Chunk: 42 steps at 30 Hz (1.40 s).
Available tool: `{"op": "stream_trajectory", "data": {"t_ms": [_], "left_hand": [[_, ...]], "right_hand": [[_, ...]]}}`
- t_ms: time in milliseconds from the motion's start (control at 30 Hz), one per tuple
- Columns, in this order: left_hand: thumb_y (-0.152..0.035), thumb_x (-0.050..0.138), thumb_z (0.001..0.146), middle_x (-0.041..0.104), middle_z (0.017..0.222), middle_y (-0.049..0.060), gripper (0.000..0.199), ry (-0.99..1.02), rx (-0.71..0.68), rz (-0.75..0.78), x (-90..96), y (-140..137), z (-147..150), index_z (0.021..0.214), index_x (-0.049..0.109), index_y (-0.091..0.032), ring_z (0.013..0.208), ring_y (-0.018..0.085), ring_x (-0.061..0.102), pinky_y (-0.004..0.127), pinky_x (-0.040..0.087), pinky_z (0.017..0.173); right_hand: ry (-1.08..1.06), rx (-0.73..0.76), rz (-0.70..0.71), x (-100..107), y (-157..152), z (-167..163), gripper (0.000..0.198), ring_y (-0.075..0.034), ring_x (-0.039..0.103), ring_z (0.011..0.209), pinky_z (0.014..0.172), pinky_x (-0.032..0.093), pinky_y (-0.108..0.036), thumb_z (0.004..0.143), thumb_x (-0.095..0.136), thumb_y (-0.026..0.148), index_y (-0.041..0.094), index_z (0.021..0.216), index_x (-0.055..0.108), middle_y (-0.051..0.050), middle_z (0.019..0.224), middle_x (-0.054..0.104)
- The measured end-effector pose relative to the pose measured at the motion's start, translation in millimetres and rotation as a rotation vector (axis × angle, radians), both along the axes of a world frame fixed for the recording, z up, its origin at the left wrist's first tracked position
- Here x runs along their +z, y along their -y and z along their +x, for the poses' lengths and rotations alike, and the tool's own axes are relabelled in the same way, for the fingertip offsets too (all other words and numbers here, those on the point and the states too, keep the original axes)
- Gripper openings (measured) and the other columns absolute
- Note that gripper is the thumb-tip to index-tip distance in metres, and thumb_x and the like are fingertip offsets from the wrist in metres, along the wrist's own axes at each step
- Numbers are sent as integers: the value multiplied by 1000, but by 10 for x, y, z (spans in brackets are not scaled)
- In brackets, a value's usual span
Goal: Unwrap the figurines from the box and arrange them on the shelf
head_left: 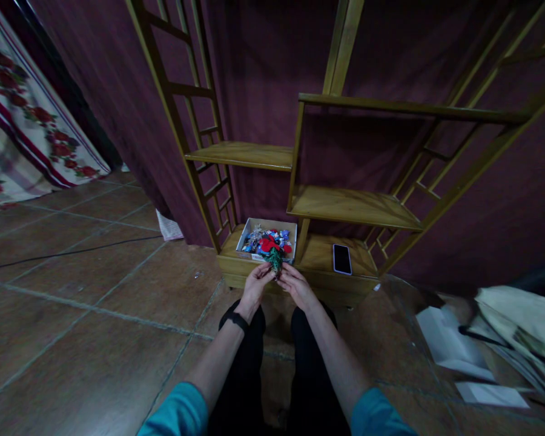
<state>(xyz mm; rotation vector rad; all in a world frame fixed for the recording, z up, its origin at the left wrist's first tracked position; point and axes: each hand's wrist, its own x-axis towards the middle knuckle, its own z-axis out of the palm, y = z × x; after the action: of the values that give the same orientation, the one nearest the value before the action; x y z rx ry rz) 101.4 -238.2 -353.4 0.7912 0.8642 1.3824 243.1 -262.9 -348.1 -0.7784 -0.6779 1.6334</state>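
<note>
A: Where's the held thing?
B: Green tinsel piece (275,260), just in front of the open box (278,224), overlapping its near edge in view. Touching or apart, can't tell.
A: Grip?
B: Narrow. Left hand (257,284) and right hand (298,288) both pinch its lower end with the fingertips. Exact finger contact too small to tell.
A: Handling?
B: Looks light and springy, probably soft, strands likely easy to crush or shed. Best hold is low, at the gathered end; leave the bushy top free.
A: Around it?
B: Red piece (269,244) in the box, amid small mixed trinkets. Phone (342,259) lies right of the box, on the same low shelf (315,257).
</note>
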Motion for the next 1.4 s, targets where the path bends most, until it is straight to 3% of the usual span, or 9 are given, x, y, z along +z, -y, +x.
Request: {"op": "stream_trajectory", "data": {"t_ms": [267,467,867,1167,1267,1400], "left_hand": [[-20,81,49,66,89,5,51,-118,10,-14,-36,16,42,97,64,-15,85,15,59,33,41,88],[-22,81,48,61,88,3,50,-259,35,88,-68,34,73,96,66,-17,87,16,57,33,41,89],[-26,77,55,54,96,6,45,-468,-61,247,100,160,98,99,69,-22,89,19,53,30,43,80],[-22,75,58,61,101,7,32,-391,-127,227,180,224,114,90,71,-22,89,20,57,33,43,83],[-23,71,63,65,86,5,23,-381,-58,189,149,219,89,85,71,-20,77,17,58,30,44,77],[-26,68,66,63,68,1,12,-369,208,157,111,181,15,76,69,-19,67,15,54,26,42,69]], "right_hand": [[42,-18,2,-41,-13,-39,41,-16,61,96,85,47,-32,67,69,25,26,107,61,-1,105,66],[67,-52,-6,-51,-24,-55,38,-17,61,95,78,48,-29,66,69,27,27,103,62,-1,104,66],[115,-73,-2,-5,-12,-63,34,-16,62,85,71,48,-25,66,68,32,25,99,61,0,95,68],[63,-150,-41,-30,-48,-56,22,-13,61,73,63,48,-23,63,66,26,22,83,59,2,78,67],[54,-189,-82,-49,-69,-38,15,-11,59,67,66,49,-26,63,63,22,21,77,57,4,71,65],[36,-162,-107,-38,-70,-9,11,-12,60,67,72,51,-31,65,59,21,20,76,58,1,73,67]]}}
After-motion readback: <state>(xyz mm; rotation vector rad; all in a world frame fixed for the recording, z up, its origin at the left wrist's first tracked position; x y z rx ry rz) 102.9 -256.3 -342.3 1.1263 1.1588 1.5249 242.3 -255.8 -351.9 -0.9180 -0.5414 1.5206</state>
